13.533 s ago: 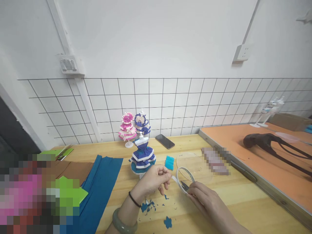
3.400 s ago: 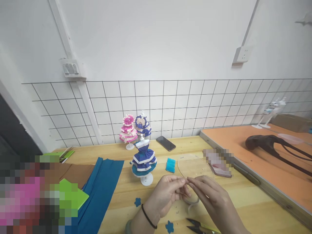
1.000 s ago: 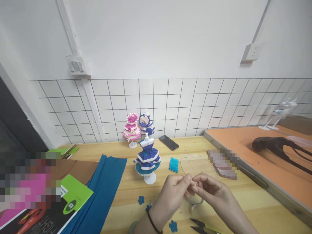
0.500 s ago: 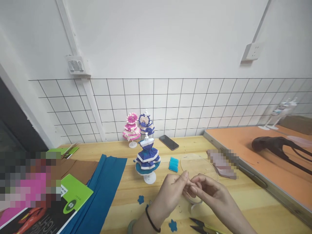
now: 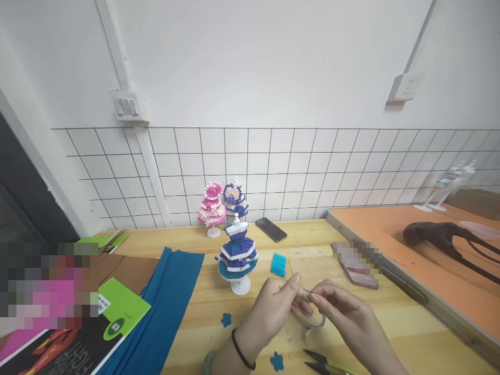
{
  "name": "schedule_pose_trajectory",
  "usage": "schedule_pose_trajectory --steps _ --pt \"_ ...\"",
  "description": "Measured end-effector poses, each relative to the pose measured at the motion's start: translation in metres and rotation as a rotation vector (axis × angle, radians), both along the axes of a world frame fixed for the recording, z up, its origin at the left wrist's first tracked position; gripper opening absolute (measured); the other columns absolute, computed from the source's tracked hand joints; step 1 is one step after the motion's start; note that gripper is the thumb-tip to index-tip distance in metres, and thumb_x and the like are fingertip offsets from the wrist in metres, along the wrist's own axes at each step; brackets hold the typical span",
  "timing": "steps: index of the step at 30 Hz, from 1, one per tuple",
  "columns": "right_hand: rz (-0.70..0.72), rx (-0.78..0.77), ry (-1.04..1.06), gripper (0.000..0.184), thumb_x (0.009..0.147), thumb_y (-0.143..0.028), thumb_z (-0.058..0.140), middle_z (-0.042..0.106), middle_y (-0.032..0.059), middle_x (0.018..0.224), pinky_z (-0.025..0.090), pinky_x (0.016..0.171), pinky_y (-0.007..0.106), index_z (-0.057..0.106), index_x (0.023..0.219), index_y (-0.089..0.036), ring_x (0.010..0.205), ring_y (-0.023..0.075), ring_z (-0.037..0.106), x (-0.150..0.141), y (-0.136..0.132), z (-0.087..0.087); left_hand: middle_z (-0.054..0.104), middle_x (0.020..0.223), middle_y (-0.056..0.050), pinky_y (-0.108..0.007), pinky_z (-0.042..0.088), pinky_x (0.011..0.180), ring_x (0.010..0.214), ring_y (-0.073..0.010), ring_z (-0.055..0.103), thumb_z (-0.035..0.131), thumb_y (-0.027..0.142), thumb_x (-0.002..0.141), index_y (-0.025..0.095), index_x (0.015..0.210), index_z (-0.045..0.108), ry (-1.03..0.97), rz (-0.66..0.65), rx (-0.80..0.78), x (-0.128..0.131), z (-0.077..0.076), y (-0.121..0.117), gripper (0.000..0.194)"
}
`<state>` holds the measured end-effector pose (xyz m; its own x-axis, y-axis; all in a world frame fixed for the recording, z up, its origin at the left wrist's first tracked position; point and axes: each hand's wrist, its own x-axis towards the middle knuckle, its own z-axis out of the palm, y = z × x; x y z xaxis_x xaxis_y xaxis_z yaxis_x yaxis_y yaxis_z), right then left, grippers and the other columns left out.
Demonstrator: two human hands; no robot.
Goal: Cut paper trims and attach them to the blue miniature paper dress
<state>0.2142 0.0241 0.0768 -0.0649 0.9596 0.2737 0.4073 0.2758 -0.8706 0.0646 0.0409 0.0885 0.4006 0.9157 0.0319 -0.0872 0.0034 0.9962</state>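
Observation:
My left hand (image 5: 273,307) and my right hand (image 5: 344,312) meet over the wooden table, both with thumb and forefinger pinched. Between their fingertips runs a thin, dark needle (image 5: 306,290), its ends hidden by the fingers. Below the hands, a white band-like ring (image 5: 318,327) is partly covered. Blue fabric flowers (image 5: 277,361) lie nearby, one close to my left wrist. Thread snips (image 5: 322,363) rest below my right hand. A small dress form (image 5: 236,255) in a tiered blue and white dress stands beyond my left hand.
Behind are pink (image 5: 212,205) and blue dress forms, a phone (image 5: 271,229) and a turquoise bundle (image 5: 278,264). A clear round piece (image 5: 297,253) lies past the hands. Blue cloth (image 5: 167,297) and booklets (image 5: 128,304) cover the left. An orange board (image 5: 371,224) holds a dark strappy object.
My right hand has shifted slightly right, away from my left fingertips, and the needle shows in the gap. The view has shifted slightly.

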Motion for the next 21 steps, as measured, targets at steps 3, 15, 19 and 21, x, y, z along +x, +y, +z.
schedule_pose_trajectory --steps 3,15,19,21 --pt "-0.018 -0.024 0.056 0.027 0.074 -0.045 0.054 0.055 0.0009 0.062 0.044 0.055 0.023 0.059 0.063 -0.021 0.06 0.0165 0.052 0.0 -0.001 0.002 0.063 0.059 -0.01 -0.029 0.044 0.06 0.056 -0.0157 0.056 0.034 0.06 0.075 0.006 0.074 0.069 0.021 0.03 0.002 0.0 0.0 -0.001 0.064" --pt "0.016 -0.139 0.31 0.024 0.062 -0.041 0.068 0.064 0.0022 0.071 0.05 0.06 0.024 0.063 0.072 -0.019 0.068 0.018 0.059 -0.007 0.007 -0.006 0.061 0.058 -0.002 -0.023 0.043 0.057 0.055 -0.0132 0.055 0.047 0.037 0.073 0.013 0.059 0.062 0.276 0.026 0.092 -0.014 -0.001 -0.001 0.032" --pt "0.036 -0.149 0.297 0.033 0.057 -0.046 0.07 0.066 0.0048 0.069 0.051 0.059 0.028 0.065 0.072 -0.017 0.066 0.0205 0.061 -0.019 0.012 -0.003 0.06 0.055 -0.002 -0.022 0.042 0.054 0.052 -0.0124 0.054 0.048 0.037 0.073 0.013 0.056 0.06 0.326 0.028 0.108 -0.039 0.009 -0.002 0.031" --pt "0.038 -0.155 0.273 0.035 0.056 -0.048 0.07 0.066 0.0049 0.066 0.051 0.058 0.029 0.066 0.071 -0.017 0.064 0.021 0.061 -0.026 0.014 0.002 0.06 0.055 -0.002 -0.022 0.041 0.051 0.049 -0.0112 0.052 0.048 0.039 0.074 0.014 0.057 0.059 0.309 0.048 0.124 -0.054 0.019 -0.003 0.032"
